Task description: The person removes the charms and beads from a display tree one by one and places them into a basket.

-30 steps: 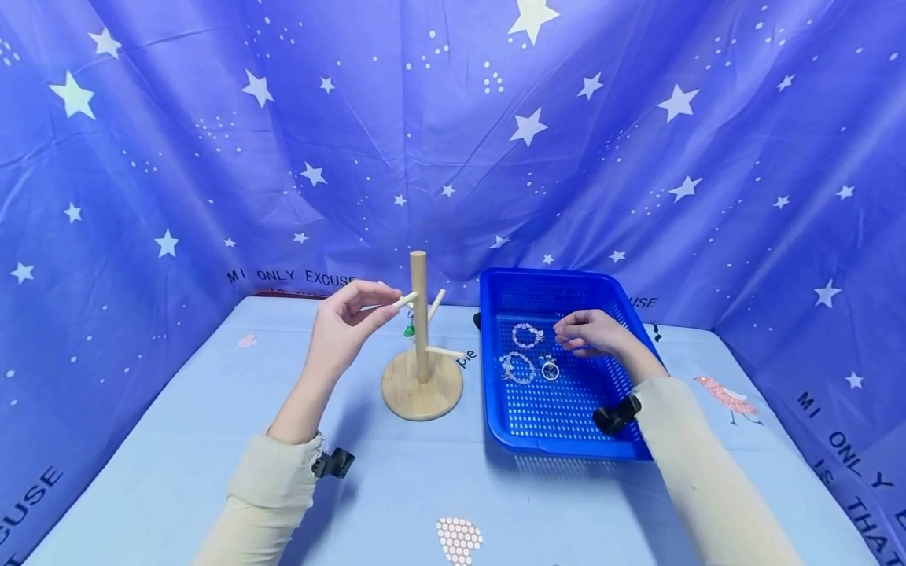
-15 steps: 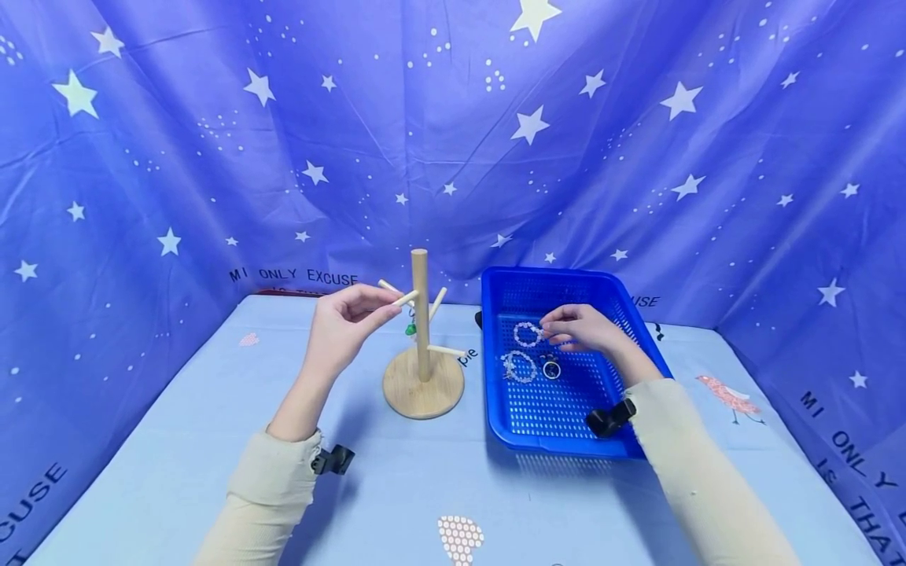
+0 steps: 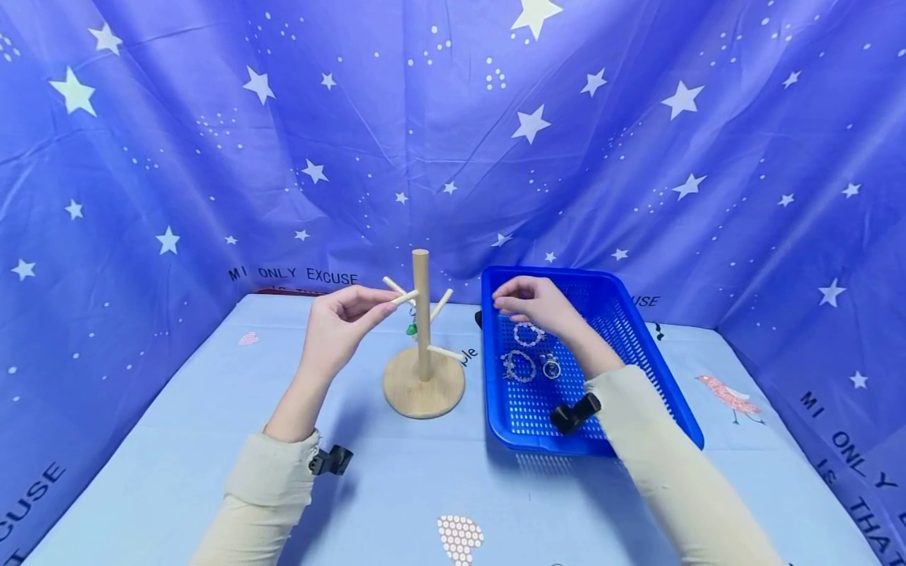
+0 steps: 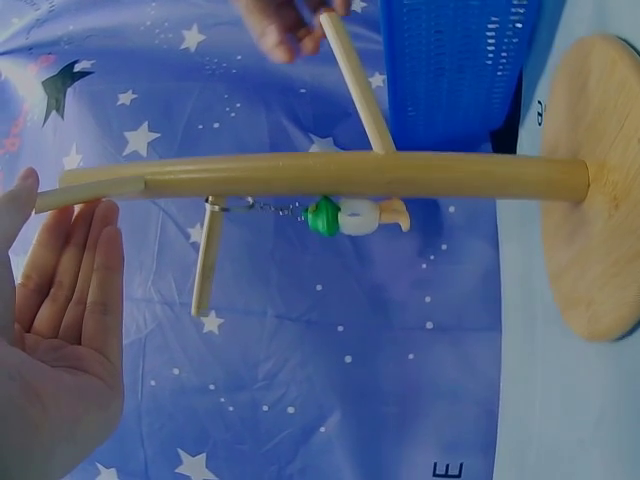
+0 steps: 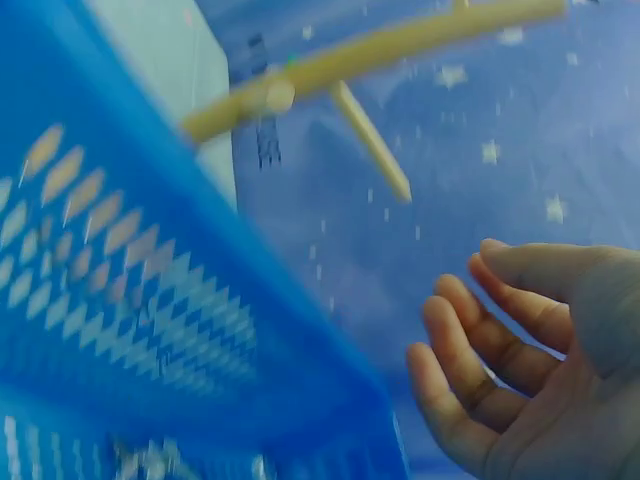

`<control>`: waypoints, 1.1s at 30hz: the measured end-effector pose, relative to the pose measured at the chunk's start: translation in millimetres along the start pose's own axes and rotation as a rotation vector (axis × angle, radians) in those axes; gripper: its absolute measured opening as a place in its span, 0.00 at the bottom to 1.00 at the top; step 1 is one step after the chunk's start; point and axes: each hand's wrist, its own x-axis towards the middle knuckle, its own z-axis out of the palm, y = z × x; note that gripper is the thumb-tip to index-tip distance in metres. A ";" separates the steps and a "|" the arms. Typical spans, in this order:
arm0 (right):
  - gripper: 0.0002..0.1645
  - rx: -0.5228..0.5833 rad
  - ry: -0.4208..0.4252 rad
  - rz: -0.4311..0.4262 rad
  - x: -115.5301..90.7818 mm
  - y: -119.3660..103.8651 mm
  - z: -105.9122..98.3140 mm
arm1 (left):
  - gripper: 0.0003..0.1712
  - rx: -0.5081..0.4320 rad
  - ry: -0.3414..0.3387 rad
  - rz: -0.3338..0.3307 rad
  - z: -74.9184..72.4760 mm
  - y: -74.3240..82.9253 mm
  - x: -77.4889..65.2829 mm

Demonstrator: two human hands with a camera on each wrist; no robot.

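Observation:
A wooden stand [image 3: 422, 338] with a round base and several thin pegs stands upright on the table. My left hand [image 3: 338, 326] pinches the tip of its near upper peg [image 4: 100, 192] between thumb and fingers. From another peg hangs a keychain [image 4: 345, 215] with a green-topped little figure. Over the back left part of the blue basket [image 3: 498, 428], my right hand [image 3: 539, 305] is raised with loosely bent fingers and nothing between them. Inside the basket lie two beaded bracelets [image 3: 507, 366] and a small keychain with a ring [image 3: 551, 368]; the farther bracelet is just below the right hand.
A light blue cloth [image 3: 425, 479] with printed hearts and a bird covers the table. A purple star-patterned curtain [image 3: 453, 157] surrounds it at the back and sides. The basket's raised wall is close to the right of the stand.
My right hand has moved left and away from me over the basket, toward the stand. The left hand stays at its peg, and the stand's pegs have turned slightly.

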 end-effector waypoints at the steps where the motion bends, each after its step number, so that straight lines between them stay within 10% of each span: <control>1: 0.18 0.006 0.002 -0.015 2.0 -5.7 5.0 | 0.13 0.004 0.000 0.004 -0.1 -0.2 0.1; 16: 0.10 -0.025 -0.050 -0.199 26.5 -33.9 53.5 | 0.12 -0.013 -0.015 0.022 1.9 -2.1 1.6; 33: 0.11 -0.125 -0.186 -0.219 40.1 -36.7 50.1 | 0.12 -0.021 -0.007 0.012 5.1 -3.0 1.4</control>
